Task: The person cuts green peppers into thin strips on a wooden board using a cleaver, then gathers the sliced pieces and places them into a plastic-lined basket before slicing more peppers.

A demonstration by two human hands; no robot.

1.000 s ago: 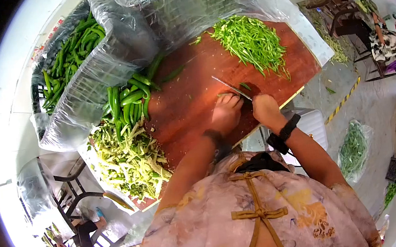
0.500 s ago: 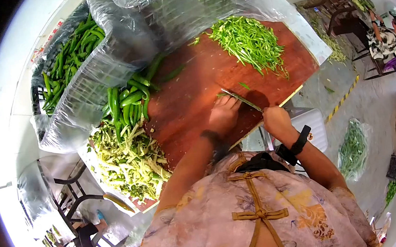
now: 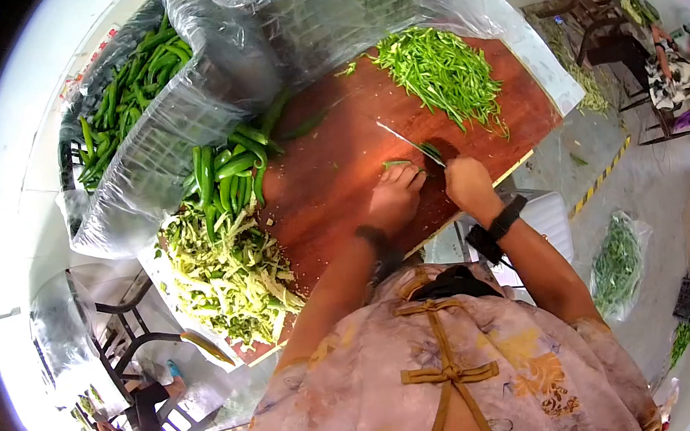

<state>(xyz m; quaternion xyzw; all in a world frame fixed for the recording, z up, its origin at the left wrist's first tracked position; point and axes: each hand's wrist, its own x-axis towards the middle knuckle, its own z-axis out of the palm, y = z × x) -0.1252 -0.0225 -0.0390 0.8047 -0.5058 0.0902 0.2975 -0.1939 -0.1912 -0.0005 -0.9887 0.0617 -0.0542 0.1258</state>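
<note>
Right hand (image 3: 471,190) closed round handle of knife (image 3: 406,140), over red surface (image 3: 325,192); left hand (image 3: 395,199) left of knife, fingers bent by green pepper piece (image 3: 396,163), cannot tell if gripping; green strips (image 3: 444,72) past knife; whole peppers (image 3: 229,171) well left of knife, pale scraps (image 3: 229,284) lower left of knife

Knife (image 3: 404,139): thin, narrow blade, handle inside right hand (image 3: 469,186), tip angled far-left over reddish-brown board (image 3: 319,210). Green pepper piece (image 3: 396,163): small, at fingertips of left hand (image 3: 394,200), mostly hidden. Green sliver (image 3: 430,149): right beside blade. Green strips (image 3: 444,72): finely cut, loose heap, board's far right. Whole green peppers (image 3: 229,167): glossy, piled, board's left.
</note>
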